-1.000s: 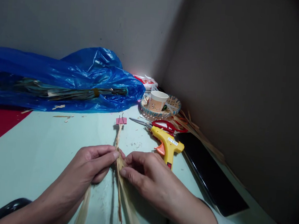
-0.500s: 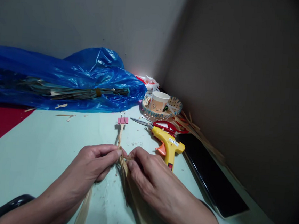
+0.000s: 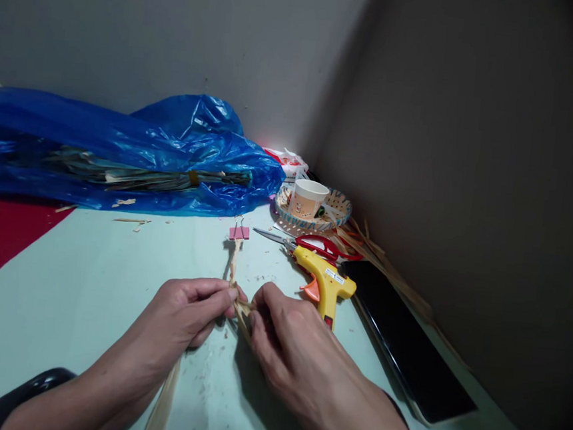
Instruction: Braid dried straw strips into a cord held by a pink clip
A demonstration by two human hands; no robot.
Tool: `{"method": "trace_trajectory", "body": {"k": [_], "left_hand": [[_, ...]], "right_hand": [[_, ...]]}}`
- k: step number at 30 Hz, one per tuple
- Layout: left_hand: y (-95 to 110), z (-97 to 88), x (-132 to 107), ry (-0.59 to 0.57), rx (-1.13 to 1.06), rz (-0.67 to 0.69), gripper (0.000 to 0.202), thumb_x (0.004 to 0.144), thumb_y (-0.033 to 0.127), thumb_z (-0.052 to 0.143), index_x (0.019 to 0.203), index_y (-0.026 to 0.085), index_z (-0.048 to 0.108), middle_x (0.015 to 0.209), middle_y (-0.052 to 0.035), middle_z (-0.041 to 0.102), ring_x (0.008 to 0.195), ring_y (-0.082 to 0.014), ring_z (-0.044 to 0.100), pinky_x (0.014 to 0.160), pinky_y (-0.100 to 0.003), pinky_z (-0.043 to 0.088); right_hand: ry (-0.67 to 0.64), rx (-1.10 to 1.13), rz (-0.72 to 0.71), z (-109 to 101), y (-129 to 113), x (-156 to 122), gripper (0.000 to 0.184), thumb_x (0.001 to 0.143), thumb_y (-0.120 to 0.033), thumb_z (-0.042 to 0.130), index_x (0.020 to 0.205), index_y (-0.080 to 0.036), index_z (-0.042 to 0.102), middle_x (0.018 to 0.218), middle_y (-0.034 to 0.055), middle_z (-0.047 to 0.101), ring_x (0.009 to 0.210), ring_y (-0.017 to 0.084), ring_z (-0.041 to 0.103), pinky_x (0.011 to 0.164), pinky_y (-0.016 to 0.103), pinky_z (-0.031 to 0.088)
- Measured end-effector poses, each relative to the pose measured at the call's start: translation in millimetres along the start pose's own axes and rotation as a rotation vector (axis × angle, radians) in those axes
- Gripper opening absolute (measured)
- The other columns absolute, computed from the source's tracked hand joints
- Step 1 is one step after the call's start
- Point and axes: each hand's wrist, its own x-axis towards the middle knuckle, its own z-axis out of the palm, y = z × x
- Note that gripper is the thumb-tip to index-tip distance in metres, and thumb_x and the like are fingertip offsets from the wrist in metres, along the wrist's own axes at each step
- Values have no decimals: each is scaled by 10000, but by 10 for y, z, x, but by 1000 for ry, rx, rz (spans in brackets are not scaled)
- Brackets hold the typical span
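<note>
A thin braid of pale dried-leaf strips (image 3: 234, 264) runs toward me from a pink binder clip (image 3: 239, 233) that grips its far end. My left hand (image 3: 192, 310) is closed, thumb and forefinger pinching the braid at its near end. Just to the right, my right hand (image 3: 288, 339) is closed on loose strips that lead out of the braid; its fingers hide part of them. Another pale strip (image 3: 164, 398) hangs down from beneath my left hand toward the table's near edge.
To the right lie a yellow glue gun (image 3: 328, 279), red-handled scissors (image 3: 316, 246) and a black phone-like slab (image 3: 406, 339). Behind stands a woven tray (image 3: 340, 209) holding a paper cup (image 3: 308, 200). A blue plastic bag (image 3: 173, 138) of dried strips spans the back left; scraps dot the table.
My right hand has drawn slightly right, and the strips that trailed below it toward the near edge are now mostly out of sight. The left hand keeps its pinch. The view has shifted slightly.
</note>
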Motion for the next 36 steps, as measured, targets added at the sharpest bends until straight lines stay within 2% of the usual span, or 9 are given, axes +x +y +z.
{"method": "trace_trajectory", "body": {"k": [6,10,15,20,24,27,32,34,36], "left_hand": [[12,-5,-4,15,6,16,303,802,451,600,688,171,621,478,90,340,460,-74,180,475,-278,91],[5,8,-22,31,20,23,323,810,455,586,658,171,595,475,88,337,458,-71,177,472,-270,93],[9,38,-46,22,-96,0,326,780,441,614,609,174,539,519,102,221,499,-79,118,460,-248,77],[-9,24,-43,-34,-241,-15,266,766,393,631,698,137,619,576,78,294,532,-80,138,467,-226,86],[-11,15,-53,-48,-275,0,348,766,442,609,815,109,695,527,91,280,507,-73,116,455,-222,66],[2,12,-69,-20,-292,-19,347,694,440,689,802,110,695,537,61,421,474,-50,201,450,-196,99],[18,27,-109,48,-308,-56,255,709,399,695,779,157,656,623,6,604,521,-96,495,489,-182,298],[20,33,-113,55,-309,-51,235,751,397,668,747,163,642,626,13,601,528,-94,508,499,-182,332],[18,32,-103,60,-299,-38,256,762,386,669,662,158,611,587,34,556,482,-65,453,464,-163,297]], "right_hand": [[18,-51,-48,-8,35,67,215,989,-335,319,883,-208,457,701,5,543,604,143,442,575,279,303],[7,-147,-78,34,22,75,264,978,-335,333,781,-215,462,621,-3,499,534,138,377,531,279,264],[71,-88,-113,189,-86,72,204,959,-254,335,854,-215,505,688,27,579,566,151,447,560,280,312],[59,-210,-93,310,-204,99,186,927,-228,383,1000,-189,549,714,63,611,639,216,551,557,303,313],[79,-358,-53,380,-253,109,189,898,-166,422,1015,-181,569,724,65,628,652,251,583,543,323,273],[126,-366,-52,403,-251,93,205,895,-147,436,1031,-172,587,744,70,646,692,258,603,565,328,288],[60,-100,-257,154,-198,41,224,947,-270,448,926,-187,655,771,50,676,631,163,577,599,289,348],[165,30,-286,-3,-154,57,270,960,-297,445,833,-195,660,752,24,667,624,129,559,618,266,361],[295,76,-217,-105,-100,112,214,942,-298,486,867,-184,651,799,29,663,696,140,565,667,267,376]]}}
